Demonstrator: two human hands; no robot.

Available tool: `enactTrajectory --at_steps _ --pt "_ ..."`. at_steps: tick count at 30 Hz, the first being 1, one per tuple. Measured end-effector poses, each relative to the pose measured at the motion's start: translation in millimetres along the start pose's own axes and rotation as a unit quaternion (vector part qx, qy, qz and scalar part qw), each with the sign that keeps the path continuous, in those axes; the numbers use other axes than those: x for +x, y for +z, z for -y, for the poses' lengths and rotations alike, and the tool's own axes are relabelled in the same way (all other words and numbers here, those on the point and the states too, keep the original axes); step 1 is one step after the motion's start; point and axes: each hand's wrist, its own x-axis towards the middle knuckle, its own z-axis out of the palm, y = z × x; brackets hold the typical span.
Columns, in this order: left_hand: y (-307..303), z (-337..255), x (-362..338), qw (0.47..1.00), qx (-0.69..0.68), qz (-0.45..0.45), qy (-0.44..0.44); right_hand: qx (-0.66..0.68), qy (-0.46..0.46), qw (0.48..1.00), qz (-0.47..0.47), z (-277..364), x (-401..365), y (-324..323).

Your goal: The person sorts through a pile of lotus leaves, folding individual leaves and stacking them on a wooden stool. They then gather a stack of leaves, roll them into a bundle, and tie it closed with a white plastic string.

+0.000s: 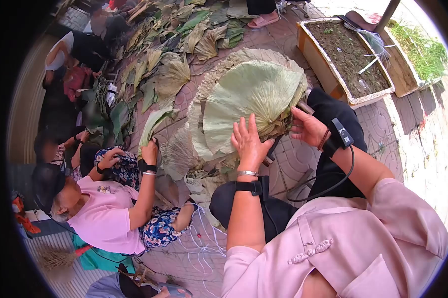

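A stack of dried lotus leaves (pixel 256 94) spreads in front of my knees, a broad pale-green leaf on top and browner, crinkled ones beneath. My left hand (pixel 251 141) lies on the near part of the top leaf with its fingers stretched out. At the stack's right edge, my right hand (pixel 307 129) has its fingers curled around the gathered, crumpled leaf edges. Part of that grip is hidden by the leaves. Both wrists wear black straps, and a cable hangs from the right one.
To the left, a co-worker in a pink shirt (pixel 107 216) holds a folded green leaf (pixel 153 124). Loose dried leaves (pixel 172 74) cover the paving beyond. A foam planter box (pixel 333 64) of soil stands at the right. White plastic strips (pixel 201 243) lie on the ground.
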Motion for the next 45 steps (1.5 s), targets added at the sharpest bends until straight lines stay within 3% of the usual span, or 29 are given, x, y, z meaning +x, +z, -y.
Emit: enactTrajectory --at_steps 11,15,18,21,23,27,29,35,38,45 --pt "1.5 -5.0 -4.0 1.0 -0.006 0.005 -0.008 -0.073 -0.006 0.997 -0.029 7.2 1.8 1.4" --pt "0.3 -5.9 -3.8 1.0 -0.009 0.014 -0.014 -0.064 -0.021 0.998 -0.013 10.7 8.6 -3.8" --pt "0.7 -7.0 -1.3 1.0 -0.012 0.015 -0.02 -0.03 0.024 0.999 0.023 15.9 18.8 -12.1" --pt "-1.2 -11.4 -1.1 0.999 -0.027 0.009 -0.033 0.039 0.036 0.997 -0.051 24.8 6.6 -0.3" --pt "-2.4 -11.1 1.3 0.998 -0.04 0.007 -0.043 0.069 0.06 0.994 0.062 29.5 9.4 -2.3" --pt "-2.5 -7.8 2.6 0.997 -0.068 0.0 -0.044 0.026 0.022 0.996 0.086 34.2 3.8 11.0" --pt "-2.8 -7.7 2.8 0.996 -0.075 0.0 -0.041 0.032 -0.048 0.993 0.1 32.5 2.6 15.1" --pt "-4.7 -9.6 1.2 0.997 -0.073 0.004 -0.039 -0.131 -0.03 0.991 -0.02 37.9 -2.5 13.6" --pt "-5.5 -8.2 2.1 0.998 -0.046 0.015 -0.039 -0.089 -0.009 0.992 -0.088 26.1 1.5 15.8" --pt "-5.8 -9.3 -0.3 0.998 -0.049 0.025 -0.043 -0.05 -0.017 0.996 -0.075 17.4 9.8 7.8"
